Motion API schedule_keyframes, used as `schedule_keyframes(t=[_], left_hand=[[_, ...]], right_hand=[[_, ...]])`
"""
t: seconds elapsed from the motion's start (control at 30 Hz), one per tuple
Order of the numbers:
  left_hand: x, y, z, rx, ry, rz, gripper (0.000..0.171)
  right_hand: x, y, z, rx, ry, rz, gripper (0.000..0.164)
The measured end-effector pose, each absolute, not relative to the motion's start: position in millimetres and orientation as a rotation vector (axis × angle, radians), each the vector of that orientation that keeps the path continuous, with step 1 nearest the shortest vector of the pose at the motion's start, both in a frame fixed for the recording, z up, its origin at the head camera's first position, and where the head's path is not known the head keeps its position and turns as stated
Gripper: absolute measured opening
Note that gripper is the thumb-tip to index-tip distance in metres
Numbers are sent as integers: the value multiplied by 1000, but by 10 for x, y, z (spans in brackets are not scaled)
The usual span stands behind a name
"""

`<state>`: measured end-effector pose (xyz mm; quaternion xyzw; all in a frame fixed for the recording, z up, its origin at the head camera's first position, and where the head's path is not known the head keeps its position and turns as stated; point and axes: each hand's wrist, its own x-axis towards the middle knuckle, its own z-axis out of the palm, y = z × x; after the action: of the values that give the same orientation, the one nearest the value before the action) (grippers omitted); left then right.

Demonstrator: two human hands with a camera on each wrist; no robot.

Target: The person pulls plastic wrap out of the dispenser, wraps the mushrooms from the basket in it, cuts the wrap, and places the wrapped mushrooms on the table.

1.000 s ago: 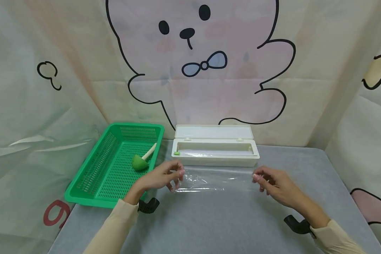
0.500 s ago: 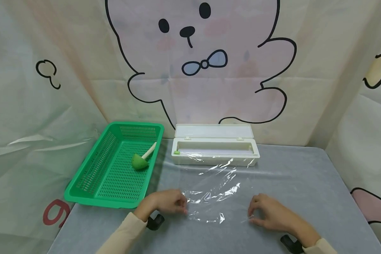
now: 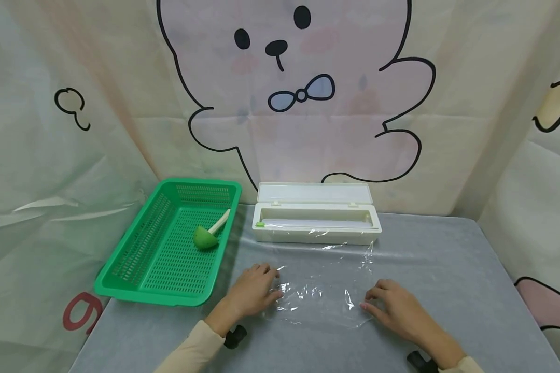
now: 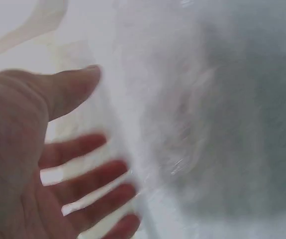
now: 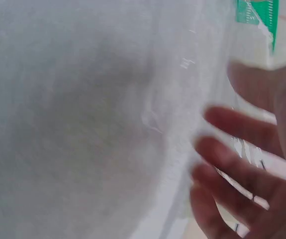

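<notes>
A sheet of clear plastic wrap (image 3: 308,292) stretches from the front of a white wrap dispenser (image 3: 317,236) onto the grey table, wrinkled and shiny. At its left edge is my left hand (image 3: 254,292). The left wrist view shows that hand's fingers (image 4: 90,177) spread apart, with the thumb away from them and nothing pinched. By the wrap's right edge, my right hand (image 3: 396,311) hovers or rests; contact is unclear. Its fingers (image 5: 232,157) are loosely bent and separate from the thumb in the right wrist view, gripping nothing.
The dispenser's lid (image 3: 315,193) stands raised, and a small green slider (image 3: 260,224) sits at its left end. On the left, a green basket (image 3: 168,297) holds a green dome-shaped piece (image 3: 205,238) with a pale handle. A printed curtain (image 3: 471,129) backs the table.
Both hands have drawn the plastic wrap out of the dispenser toward the body and lowered it. The fingers have since let go, and the left hand has shifted slightly forward.
</notes>
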<state>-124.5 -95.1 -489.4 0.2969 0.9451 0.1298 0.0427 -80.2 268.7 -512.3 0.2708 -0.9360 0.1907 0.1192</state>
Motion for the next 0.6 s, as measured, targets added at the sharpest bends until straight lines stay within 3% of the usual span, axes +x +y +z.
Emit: schedule_keyframes(t=[0.13, 0.27, 0.6], left_hand=[[-1215, -905, -5054, 861, 3050, 211, 73], [-1206, -894, -5199, 798, 3053, 159, 95], [-1304, -826, -5396, 674, 3042, 236, 105]], right_hand=[[-831, 2637, -5209, 659, -2744, 426, 52], [-858, 2599, -5296, 574, -2892, 400, 87], [-998, 2629, -5421, 422, -3114, 492, 107]])
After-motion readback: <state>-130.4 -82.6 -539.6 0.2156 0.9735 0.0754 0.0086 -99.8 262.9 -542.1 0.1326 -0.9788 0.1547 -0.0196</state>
